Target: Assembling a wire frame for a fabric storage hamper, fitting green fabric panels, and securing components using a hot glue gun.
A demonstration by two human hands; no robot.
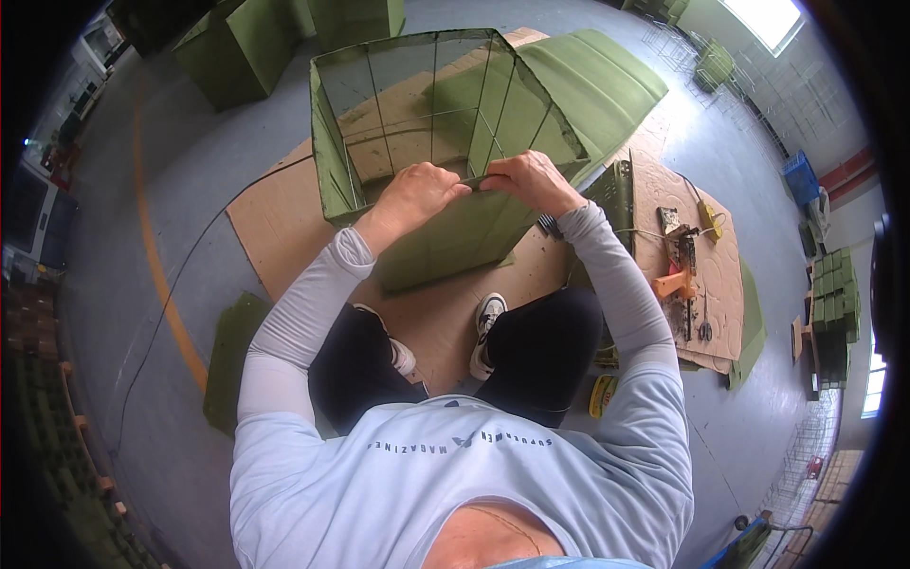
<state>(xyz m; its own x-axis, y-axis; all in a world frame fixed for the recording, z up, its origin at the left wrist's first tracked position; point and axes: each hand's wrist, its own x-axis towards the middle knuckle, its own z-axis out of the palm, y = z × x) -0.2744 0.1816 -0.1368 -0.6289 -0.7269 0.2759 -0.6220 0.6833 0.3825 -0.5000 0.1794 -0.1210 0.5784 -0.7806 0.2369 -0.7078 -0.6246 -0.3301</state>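
In front of me stands a tall open-topped box (pixel 450 248) of green fabric or felt over a thin wire frame, with its wires showing inside. My left hand (pixel 420 192) is closed on the middle of its near top rim, thumb and fingers pinched together. Right beside it, my right hand (pixel 533 182) pinches the same rim, its fingertips almost meeting the left ones. The fabric edge between the fingers is mostly hidden by them. Both forearms reach forward over my knees.
Brown cardboard (pixel 270 213) lies under the box. Behind it is a large green sheet (pixel 607 76). To the right, a cardboard-topped stand (pixel 711 284) carries an orange glue gun (pixel 673 284), scissors (pixel 705 331) and a yellow power strip (pixel 710 220). A black cable (pixel 194 261) crosses the floor at left.
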